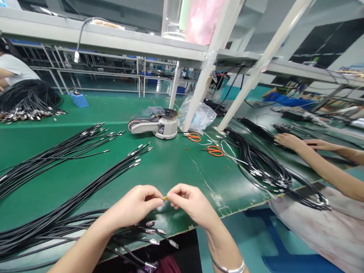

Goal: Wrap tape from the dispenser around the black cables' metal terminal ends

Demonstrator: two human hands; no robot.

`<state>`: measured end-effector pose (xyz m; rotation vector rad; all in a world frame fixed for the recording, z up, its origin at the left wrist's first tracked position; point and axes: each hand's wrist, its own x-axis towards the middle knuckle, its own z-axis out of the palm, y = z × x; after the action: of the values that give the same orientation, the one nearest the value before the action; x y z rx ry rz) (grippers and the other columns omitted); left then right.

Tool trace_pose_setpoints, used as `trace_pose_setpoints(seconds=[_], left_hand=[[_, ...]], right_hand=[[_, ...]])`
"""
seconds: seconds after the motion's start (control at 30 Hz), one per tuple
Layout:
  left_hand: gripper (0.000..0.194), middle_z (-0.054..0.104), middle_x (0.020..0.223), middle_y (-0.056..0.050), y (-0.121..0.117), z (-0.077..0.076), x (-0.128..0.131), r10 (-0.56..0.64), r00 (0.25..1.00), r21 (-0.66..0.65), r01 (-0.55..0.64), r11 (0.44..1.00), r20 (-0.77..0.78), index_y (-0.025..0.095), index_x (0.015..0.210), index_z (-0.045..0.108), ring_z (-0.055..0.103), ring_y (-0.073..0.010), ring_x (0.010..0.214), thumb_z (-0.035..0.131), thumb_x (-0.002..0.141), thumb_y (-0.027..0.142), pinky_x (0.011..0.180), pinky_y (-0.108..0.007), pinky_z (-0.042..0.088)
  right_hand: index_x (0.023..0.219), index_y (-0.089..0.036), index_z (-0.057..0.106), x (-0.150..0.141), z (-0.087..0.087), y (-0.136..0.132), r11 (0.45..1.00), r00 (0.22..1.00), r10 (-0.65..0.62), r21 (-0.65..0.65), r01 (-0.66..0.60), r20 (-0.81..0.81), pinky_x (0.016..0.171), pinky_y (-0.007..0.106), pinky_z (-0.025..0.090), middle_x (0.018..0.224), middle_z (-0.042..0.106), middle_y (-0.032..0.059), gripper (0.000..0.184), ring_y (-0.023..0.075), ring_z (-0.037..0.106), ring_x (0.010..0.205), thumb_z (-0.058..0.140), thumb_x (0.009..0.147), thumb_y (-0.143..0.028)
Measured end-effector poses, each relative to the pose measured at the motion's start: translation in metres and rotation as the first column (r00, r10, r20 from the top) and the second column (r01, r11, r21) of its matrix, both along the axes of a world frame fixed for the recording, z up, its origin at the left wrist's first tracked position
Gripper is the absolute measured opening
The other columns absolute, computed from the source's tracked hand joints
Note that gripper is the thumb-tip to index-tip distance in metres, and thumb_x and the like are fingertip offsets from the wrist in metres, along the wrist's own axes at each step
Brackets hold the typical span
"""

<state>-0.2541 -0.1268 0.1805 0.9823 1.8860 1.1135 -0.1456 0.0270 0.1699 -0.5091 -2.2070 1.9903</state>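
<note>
My left hand (136,206) and my right hand (189,203) meet over the near edge of the green table (170,167). Both pinch a tiny yellowish piece (165,198) between thumb and fingertips. Its exact nature is too small to tell. Just below my hands lie several black cables with metal ends (153,231), reaching over the table's edge. A bundle of black cables (93,182) runs from the left toward my hands. My right wrist carries a silver bracelet (227,267).
A grey tape dispenser (157,125) stands mid-table. Two orange scissors (214,151) lie right of it. Another cable bundle (68,146) fans out at left. A co-worker's hands (290,141) rest on a cable pile (264,167) at right. White frame posts (207,64) rise behind.
</note>
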Motion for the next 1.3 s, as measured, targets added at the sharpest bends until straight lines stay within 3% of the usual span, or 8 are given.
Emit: trace_pose_setpoints(seconds=[0.1,0.17,0.27,0.4,0.63,1.07,1.3], left_hand=[[0.035,0.062,0.075,0.001,-0.007,0.0,-0.005,0.004,0.992,-0.069,-0.013,0.998,-0.129,0.02,0.107,0.06,0.053,-0.0138,0.065,0.054,0.077,0.037,0.059,-0.022,0.039],[0.028,0.065,0.083,-0.001,-0.013,0.001,-0.008,-0.003,0.975,-0.111,-0.023,0.994,-0.223,0.02,0.099,0.064,0.056,-0.0161,0.075,0.05,0.08,0.035,0.068,-0.023,0.04],[0.025,0.066,0.081,-0.001,-0.019,0.001,-0.008,-0.024,0.967,-0.161,-0.017,0.987,-0.253,0.02,0.08,0.067,0.057,-0.0156,0.074,0.046,0.081,0.032,0.068,-0.023,0.04],[0.025,0.063,0.079,0.0,-0.018,-0.001,-0.003,0.006,0.98,-0.151,-0.037,0.988,-0.197,0.019,0.083,0.065,0.055,-0.0137,0.068,0.045,0.082,0.034,0.063,-0.022,0.04],[0.024,0.062,0.077,0.0,-0.007,-0.001,0.003,-0.034,0.982,-0.154,0.005,0.988,-0.184,0.018,0.077,0.065,0.055,-0.0142,0.071,0.048,0.08,0.035,0.064,-0.022,0.039],[0.028,0.059,0.066,0.001,0.007,-0.005,0.018,0.056,0.996,-0.118,-0.064,0.991,-0.068,0.017,0.077,0.064,0.052,-0.0128,0.057,0.045,0.08,0.037,0.053,-0.02,0.04],[0.024,0.061,0.068,0.0,0.016,-0.007,0.027,0.049,0.974,-0.114,-0.075,0.991,-0.22,0.018,0.073,0.065,0.053,-0.0128,0.056,0.046,0.079,0.03,0.05,-0.02,0.037]], right_hand=[[0.068,-0.014,0.065,0.0,-0.004,-0.002,0.999,0.998,-0.049,-0.012,0.05,0.05,0.055,0.023,0.045,0.057,0.062,-0.001,0.017,0.0113,0.056,0.054,0.067,0.071,-0.031],[0.066,-0.014,0.065,-0.001,-0.007,-0.003,0.996,0.997,-0.067,-0.05,0.07,0.048,0.054,0.023,0.045,0.056,0.062,-0.0014,0.018,0.0104,0.055,0.052,0.067,0.071,-0.031],[0.069,-0.013,0.066,0.0,-0.011,-0.001,0.991,0.998,-0.046,-0.128,0.05,0.03,0.055,0.023,0.045,0.057,0.063,-0.0011,0.019,0.0098,0.056,0.051,0.069,0.07,-0.032],[0.079,-0.013,0.068,0.004,-0.015,0.006,0.978,1.0,0.011,-0.208,-0.007,0.02,0.06,0.025,0.048,0.065,0.068,0.0018,0.023,0.0124,0.061,0.058,0.071,0.068,-0.033],[0.063,-0.016,0.066,0.01,-0.014,0.003,0.998,0.999,-0.053,0.042,0.054,-0.013,0.057,0.024,0.042,0.058,0.061,-0.0022,0.014,0.012,0.054,0.056,0.068,0.07,-0.029],[0.063,-0.016,0.065,0.015,-0.015,-0.006,0.994,0.996,-0.09,0.056,0.091,-0.021,0.057,0.025,0.042,0.058,0.06,-0.0006,0.016,0.0143,0.053,0.059,0.064,0.072,-0.03],[0.055,-0.017,0.059,0.017,-0.015,-0.004,0.995,0.995,-0.084,0.041,0.087,-0.058,0.055,0.025,0.038,0.054,0.056,-0.0028,0.02,0.0128,0.049,0.055,0.065,0.07,-0.028]])
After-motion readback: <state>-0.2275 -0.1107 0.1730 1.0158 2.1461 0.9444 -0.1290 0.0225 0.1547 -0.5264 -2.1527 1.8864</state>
